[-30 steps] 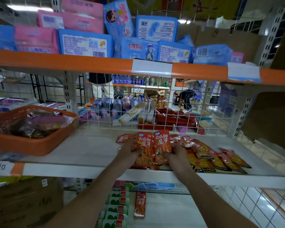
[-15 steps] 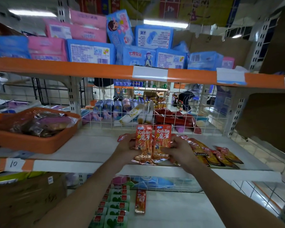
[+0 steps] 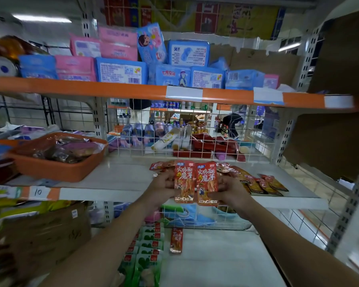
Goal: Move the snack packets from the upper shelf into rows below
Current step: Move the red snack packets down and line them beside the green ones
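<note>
Left hand (image 3: 162, 186) and right hand (image 3: 229, 189) pinch a stack of red foil snack packets (image 3: 195, 181) by its sides. It's up off the white upper shelf (image 3: 116, 175) now, not lying flat anymore, so looks ready to go down. The shelf's front edge (image 3: 104, 193) is in the way; one lone red packet (image 3: 176, 240) waits below beside green packets (image 3: 149, 245).

We see bare arms only: left hand (image 3: 163, 187) and right hand (image 3: 230, 190), both forearms uncovered down to the frame edge. Slim wrists, forearms widening toward camera. Blur hides finer detail.
</note>
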